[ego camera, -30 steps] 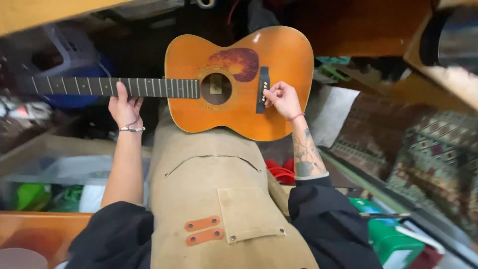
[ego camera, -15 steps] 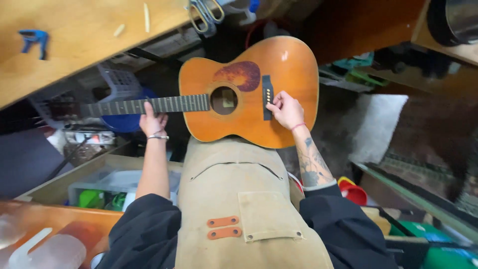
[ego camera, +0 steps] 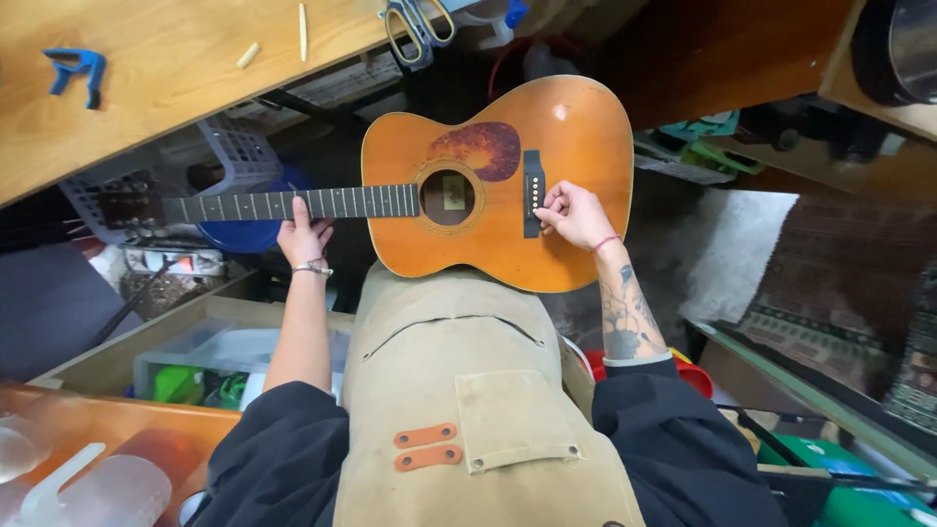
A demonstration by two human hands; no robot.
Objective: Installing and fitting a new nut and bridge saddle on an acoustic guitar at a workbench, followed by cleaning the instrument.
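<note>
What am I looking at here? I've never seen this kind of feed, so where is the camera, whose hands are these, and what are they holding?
There is no machine here. The camera sits on a person's head and looks down, so you see their own tan apron, dark sleeves and two bare hands.

Across their lap lies an orange-brown acoustic guitar, face up, with its neck pointing to the left of the picture. The left hand grips the guitar neck from below. The right hand rests on the guitar's top, its fingertips pinched at the dark bridge; whether they hold something small there is too fine to tell.

At the upper left is a wooden workbench with a blue clamp, scissors and small pale sticks. Below it sit a plastic basket and boxes of clutter.
</note>
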